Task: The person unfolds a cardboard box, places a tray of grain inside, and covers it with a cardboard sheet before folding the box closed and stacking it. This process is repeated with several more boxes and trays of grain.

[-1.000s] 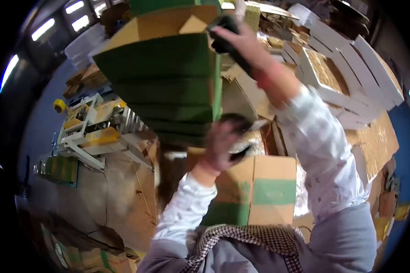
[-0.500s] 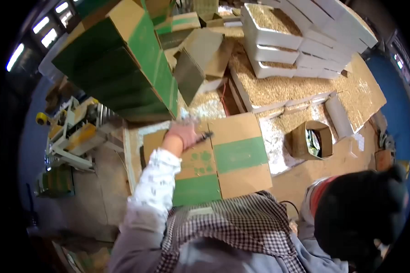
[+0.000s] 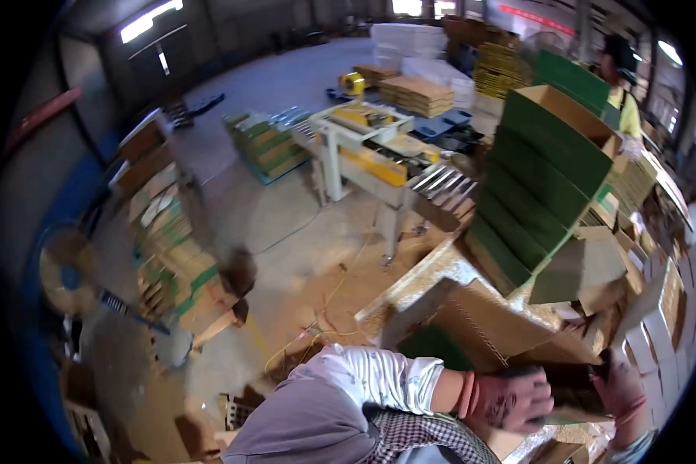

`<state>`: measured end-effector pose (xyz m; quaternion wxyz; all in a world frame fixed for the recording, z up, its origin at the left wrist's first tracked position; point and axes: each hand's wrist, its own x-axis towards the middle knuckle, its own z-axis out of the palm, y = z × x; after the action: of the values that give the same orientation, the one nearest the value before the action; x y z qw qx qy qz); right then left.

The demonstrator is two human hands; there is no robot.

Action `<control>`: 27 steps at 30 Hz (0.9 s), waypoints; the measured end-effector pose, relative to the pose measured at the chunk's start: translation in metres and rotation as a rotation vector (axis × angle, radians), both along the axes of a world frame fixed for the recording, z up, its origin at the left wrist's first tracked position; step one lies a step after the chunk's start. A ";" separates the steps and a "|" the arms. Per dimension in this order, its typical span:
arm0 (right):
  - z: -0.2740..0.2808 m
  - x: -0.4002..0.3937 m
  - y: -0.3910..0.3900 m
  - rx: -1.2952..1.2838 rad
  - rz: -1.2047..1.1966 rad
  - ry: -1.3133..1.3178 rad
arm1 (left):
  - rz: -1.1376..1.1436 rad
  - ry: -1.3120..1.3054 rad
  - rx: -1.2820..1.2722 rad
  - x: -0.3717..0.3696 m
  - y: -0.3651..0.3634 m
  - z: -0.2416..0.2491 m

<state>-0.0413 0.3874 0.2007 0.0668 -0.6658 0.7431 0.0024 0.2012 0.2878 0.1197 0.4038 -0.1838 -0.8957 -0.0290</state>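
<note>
A brown cardboard box [image 3: 510,329] with raised flaps lay at the lower right, directly in front of the person, at the near end of the workbench [image 3: 419,283]. A green panel [image 3: 438,348] showed on its left part. The left hand [image 3: 516,399] was over the near side of the box with its fingers bent; blur and the angle made it impossible to tell whether it grasped the cardboard or merely rested there. The right hand [image 3: 620,390] was at the box's right end, fingers pointing up and away, and its grip could not be made out either. A checked apron [image 3: 421,435] showed just below the left forearm.

Beyond the box, a leaning stack of green cartons [image 3: 537,182] stood on the bench, with a greyish cardboard piece [image 3: 578,269] near its base. White trays [image 3: 665,321] were piled at the far right. To the left of the stack, on the floor, stood a white-framed carton-sealing machine [image 3: 356,147] with a roller conveyor [image 3: 445,185] and a yellow tape roll [image 3: 353,83]. Behind the green stack was another person [image 3: 628,112] in a yellow top. Flattened cartons [image 3: 172,232] lay heaped at the left, near a round fan [image 3: 68,271].
</note>
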 end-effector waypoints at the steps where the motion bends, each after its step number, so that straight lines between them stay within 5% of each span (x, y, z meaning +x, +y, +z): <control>1: -0.002 -0.012 -0.013 -0.089 0.006 -0.004 | -0.136 0.011 0.040 0.001 0.012 0.003; 3: -0.016 -0.037 -0.052 -0.181 0.027 0.002 | -0.291 -0.017 0.050 0.014 0.026 0.020; 4: -0.029 -0.046 -0.073 -0.237 -0.029 -0.007 | -0.174 -0.194 -0.041 0.021 0.024 0.043; 5: -0.043 -0.047 -0.087 -0.288 -0.087 -0.014 | -0.544 -0.750 0.586 0.015 -0.004 0.054; 6: -0.058 -0.034 -0.092 -0.317 -0.175 0.208 | -0.185 -0.584 0.215 0.020 -0.025 0.065; 7: -0.051 -0.025 -0.091 -0.395 -0.076 0.283 | 0.015 -0.329 0.420 0.012 -0.047 0.065; 8: -0.045 -0.014 -0.090 -0.478 0.018 0.351 | 0.400 0.004 0.333 0.002 -0.067 0.067; 10: -0.016 0.030 -0.049 -0.520 0.086 0.347 | 0.809 -0.325 0.470 -0.034 -0.104 0.023; 11: 0.006 0.037 -0.028 -0.558 0.176 0.357 | 0.702 -0.664 0.575 -0.032 -0.105 0.040; 12: 0.004 0.010 0.008 -0.353 0.295 -0.098 | 0.779 -0.607 0.208 -0.033 -0.099 0.039; 13: -0.006 0.005 0.021 -0.361 0.302 -0.087 | 0.717 -0.894 0.140 -0.035 -0.091 0.056; 14: -0.014 0.004 0.034 0.063 0.375 0.112 | 0.634 -1.187 0.084 -0.037 -0.079 0.069; 15: -0.018 0.008 0.043 0.492 0.432 0.305 | 0.574 -1.198 0.117 -0.052 -0.085 0.061; 16: -0.019 0.064 0.026 -0.127 0.082 0.064 | 0.515 -1.216 0.138 -0.072 -0.095 0.049; 17: -0.045 0.092 0.013 -0.310 0.017 0.321 | 0.522 -1.106 0.227 -0.086 -0.096 0.042; 18: -0.131 0.066 -0.004 -0.328 -0.130 0.080 | 0.532 -0.987 0.317 -0.098 -0.100 0.036; 19: -0.126 0.048 -0.004 -0.334 -0.131 0.078 | 0.555 -0.675 0.323 -0.113 -0.100 0.007; 21: -0.098 0.010 -0.009 -0.465 0.361 0.477 | 0.619 -0.174 0.300 -0.130 -0.095 -0.057; 22: -0.079 -0.028 -0.005 -0.695 -0.010 -0.046 | 0.628 -0.703 0.308 -0.112 -0.088 -0.015; 23: -0.069 -0.059 0.001 -0.865 -0.403 -0.583 | 0.627 -0.424 0.310 -0.108 -0.085 -0.017; 24: -0.080 -0.070 0.005 -0.854 -0.421 -0.584 | 0.613 -0.151 0.307 -0.105 -0.082 -0.021; 25: -0.097 -0.076 0.008 -0.732 -0.349 -0.179 | 0.654 0.111 0.301 -0.100 -0.084 -0.019; 27: -0.124 -0.024 0.002 -0.281 -0.296 0.415 | 0.780 0.115 0.291 -0.086 -0.092 -0.015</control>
<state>-0.0653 0.3896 0.0766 -0.1799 -0.5380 0.8231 0.0256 0.1154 0.1960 0.1043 0.4556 0.2267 -0.8608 0.0099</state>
